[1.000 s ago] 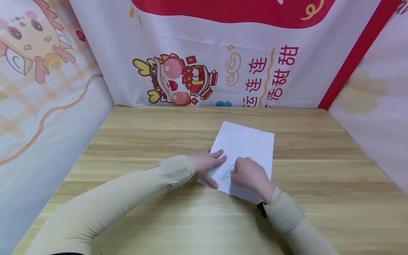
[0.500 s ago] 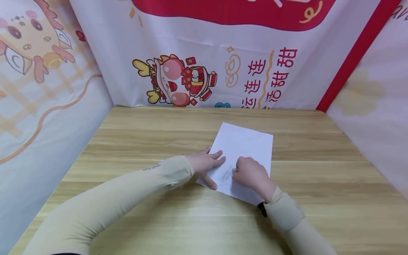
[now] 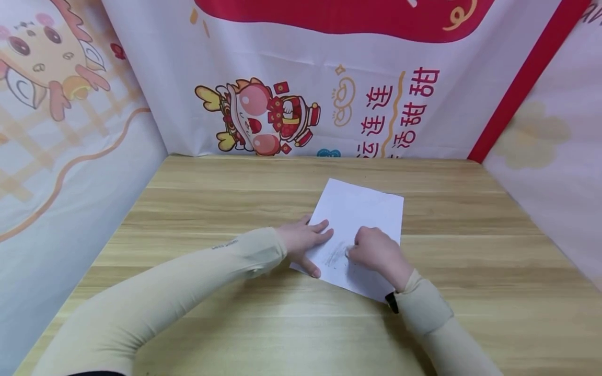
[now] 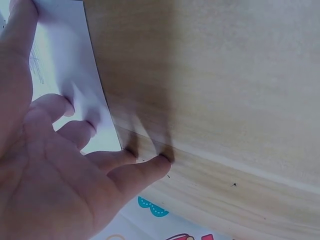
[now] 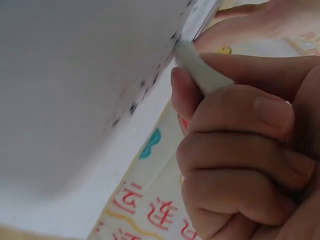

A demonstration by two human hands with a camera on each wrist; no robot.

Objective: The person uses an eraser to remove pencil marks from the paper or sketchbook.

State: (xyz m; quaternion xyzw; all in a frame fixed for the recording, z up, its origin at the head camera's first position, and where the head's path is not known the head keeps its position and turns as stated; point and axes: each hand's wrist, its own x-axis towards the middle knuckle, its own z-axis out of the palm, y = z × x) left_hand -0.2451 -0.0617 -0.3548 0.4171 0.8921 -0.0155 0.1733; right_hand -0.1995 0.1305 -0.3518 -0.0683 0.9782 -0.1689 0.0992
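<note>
A white sheet of paper lies tilted on the wooden table. My left hand spreads its fingers over the sheet's left edge; in the left wrist view some fingertips touch the paper and others the wood. My right hand pinches a whitish eraser between thumb and index finger, the other fingers curled in. The eraser's end meets the paper beside a patch of grey pencil marks. Dark crumbs dot the sheet near it in the right wrist view.
The wooden table reaches back to a printed cloth hanging behind it. More printed cloth hangs at the left and right sides. A black band shows at the right sleeve's cuff. Small dark specks lie on the wood.
My right hand has shifted slightly right and away from me, uncovering more of the grey marks, which look more smeared. My left hand keeps its place on the paper.
</note>
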